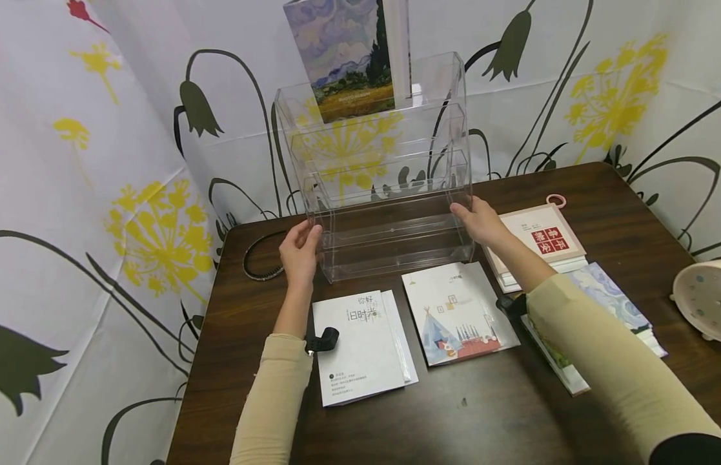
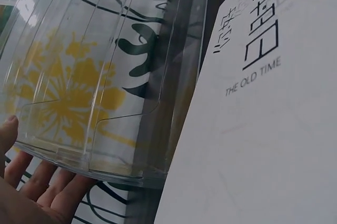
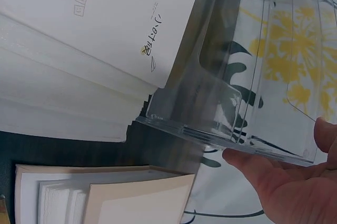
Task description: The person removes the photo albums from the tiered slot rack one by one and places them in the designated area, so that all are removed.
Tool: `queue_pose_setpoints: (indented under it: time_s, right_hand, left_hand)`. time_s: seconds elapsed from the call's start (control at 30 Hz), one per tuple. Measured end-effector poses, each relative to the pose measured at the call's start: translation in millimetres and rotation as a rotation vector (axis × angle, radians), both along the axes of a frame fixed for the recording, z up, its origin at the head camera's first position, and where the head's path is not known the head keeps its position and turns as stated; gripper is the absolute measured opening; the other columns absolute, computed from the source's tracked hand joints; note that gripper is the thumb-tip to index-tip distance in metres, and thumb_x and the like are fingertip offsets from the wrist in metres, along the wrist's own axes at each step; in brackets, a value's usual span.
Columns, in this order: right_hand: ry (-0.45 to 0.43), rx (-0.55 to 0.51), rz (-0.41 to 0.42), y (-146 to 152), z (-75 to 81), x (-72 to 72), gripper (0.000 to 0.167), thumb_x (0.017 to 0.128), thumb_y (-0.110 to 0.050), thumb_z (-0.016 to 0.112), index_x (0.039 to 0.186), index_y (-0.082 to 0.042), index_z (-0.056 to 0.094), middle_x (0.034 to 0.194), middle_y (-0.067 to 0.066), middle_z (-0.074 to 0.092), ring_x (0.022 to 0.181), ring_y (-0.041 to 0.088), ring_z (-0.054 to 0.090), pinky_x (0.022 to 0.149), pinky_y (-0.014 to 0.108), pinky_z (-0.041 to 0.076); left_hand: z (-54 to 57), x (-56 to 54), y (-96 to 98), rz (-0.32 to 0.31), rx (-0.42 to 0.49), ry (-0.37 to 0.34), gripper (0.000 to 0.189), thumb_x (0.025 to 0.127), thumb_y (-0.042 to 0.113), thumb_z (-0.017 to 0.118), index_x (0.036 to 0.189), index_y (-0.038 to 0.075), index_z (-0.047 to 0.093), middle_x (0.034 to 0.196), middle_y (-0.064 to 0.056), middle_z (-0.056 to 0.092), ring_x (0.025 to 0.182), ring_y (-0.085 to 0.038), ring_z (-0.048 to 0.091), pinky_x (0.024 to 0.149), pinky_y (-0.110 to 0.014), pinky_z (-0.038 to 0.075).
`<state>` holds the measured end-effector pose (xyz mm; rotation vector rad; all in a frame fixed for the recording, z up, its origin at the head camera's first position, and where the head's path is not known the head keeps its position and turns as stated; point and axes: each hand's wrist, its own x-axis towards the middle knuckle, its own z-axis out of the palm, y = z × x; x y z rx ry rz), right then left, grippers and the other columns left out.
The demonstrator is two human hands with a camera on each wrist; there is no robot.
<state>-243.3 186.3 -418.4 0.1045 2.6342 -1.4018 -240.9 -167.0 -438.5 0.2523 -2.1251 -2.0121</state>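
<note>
A clear plastic tiered display rack [image 1: 389, 252] stands at the back of the dark wooden table. My left hand [image 1: 299, 254] grips its left side low down, thumb in front and fingers behind in the left wrist view. At the opposite side, my right hand [image 1: 482, 221] holds the rack's edge between thumb and fingers. A box or book with a landscape painting cover [image 1: 354, 71] leans in the top tier. In front of the rack lie a white booklet packet [image 1: 360, 355] and a second white packet with a tent drawing [image 1: 453, 316].
Right of the rack are a pink-edged notepad with a red seal print [image 1: 548, 240] and painted-cover booklets [image 1: 607, 297], partly under my right forearm. A round pale clock [image 1: 705, 300] stands at far right. A dark hair hoop [image 1: 250, 258] lies left. Patterned curtain hangs behind.
</note>
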Motion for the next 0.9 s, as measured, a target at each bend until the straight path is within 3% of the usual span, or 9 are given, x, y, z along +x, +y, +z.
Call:
queue_pose_setpoints:
  time_s: [0.2,0.3,0.43,0.57,0.63,0.7,0.8,0.9]
  right_hand:
    - [0.016,0.011,-0.013,0,0.1,0.4,0.057,0.106,-0.037,0.042,0.139,0.010,0.041,0.141,0.032,0.044,0.134,0.047,0.037,0.110,0.058,0.029]
    - [0.015,0.008,-0.020,0,-0.9,0.8,0.056,0.106,-0.037,0.042,0.138,0.009,0.042,0.141,0.032,0.045,0.134,0.047,0.038,0.110,0.058,0.030]
    - [0.017,0.000,-0.020,-1,0.1,0.8,0.057,0.105,-0.037,0.043,0.139,0.009,0.041,0.140,0.031,0.046,0.133,0.046,0.039,0.110,0.058,0.031]
    - [0.016,0.002,-0.023,0,2.8,0.8,0.057,0.106,-0.036,0.044,0.140,0.010,0.039,0.140,0.032,0.045,0.133,0.046,0.039,0.110,0.058,0.031]
    - [0.011,0.004,-0.026,1,3.3,0.6,0.058,0.106,-0.035,0.044,0.140,0.010,0.038,0.140,0.032,0.045,0.133,0.046,0.039,0.109,0.058,0.031]
    - [0.003,0.000,-0.026,1,3.2,0.3,0.059,0.106,-0.036,0.043,0.141,0.010,0.038,0.141,0.032,0.044,0.134,0.046,0.038,0.110,0.057,0.030]
    - [-0.001,-0.010,-0.025,1,2.0,-0.5,0.060,0.105,-0.038,0.044,0.142,0.009,0.038,0.142,0.031,0.044,0.134,0.046,0.037,0.110,0.057,0.030]
    - [-0.008,-0.014,-0.018,0,-0.1,-1.1,0.062,0.105,-0.040,0.043,0.144,0.009,0.036,0.143,0.031,0.042,0.135,0.046,0.036,0.110,0.058,0.030]
  left_hand:
    - [29.3,12.5,12.0,0.123,-0.014,0.183,0.040,0.092,0.009,0.070,0.127,-0.006,0.059,0.121,-0.023,0.064,0.100,-0.022,0.064,0.072,-0.028,0.053]
    - [35.1,2.7,12.1,0.227,-0.007,0.364,0.031,0.091,0.008,0.071,0.119,-0.004,0.063,0.113,-0.022,0.067,0.095,-0.023,0.065,0.069,-0.025,0.053]
    - [63.6,-6.1,14.0,0.310,0.012,0.603,0.016,0.090,0.000,0.069,0.106,-0.001,0.067,0.102,-0.021,0.067,0.085,-0.024,0.064,0.065,-0.027,0.055]
    - [114.6,-2.7,26.3,0.217,0.000,0.701,0.017,0.090,-0.005,0.065,0.105,0.001,0.067,0.101,-0.021,0.066,0.082,-0.026,0.063,0.063,-0.027,0.056]
    - [136.9,-4.9,32.9,0.136,-0.028,0.708,0.021,0.090,-0.005,0.065,0.110,0.000,0.066,0.104,-0.022,0.065,0.084,-0.027,0.063,0.065,-0.027,0.056]
    - [157.2,-10.2,38.1,0.062,-0.048,0.670,0.026,0.090,-0.004,0.066,0.115,0.002,0.065,0.106,-0.020,0.065,0.088,-0.027,0.063,0.067,-0.027,0.056]
    - [179.9,-27.8,41.6,-0.033,-0.090,0.602,0.034,0.090,-0.002,0.066,0.124,0.003,0.062,0.112,-0.016,0.065,0.098,-0.026,0.063,0.074,-0.027,0.055]
    - [196.8,-51.7,42.4,-0.070,-0.143,0.525,0.042,0.089,0.001,0.068,0.130,0.005,0.059,0.119,-0.012,0.064,0.108,-0.023,0.062,0.086,-0.027,0.053]
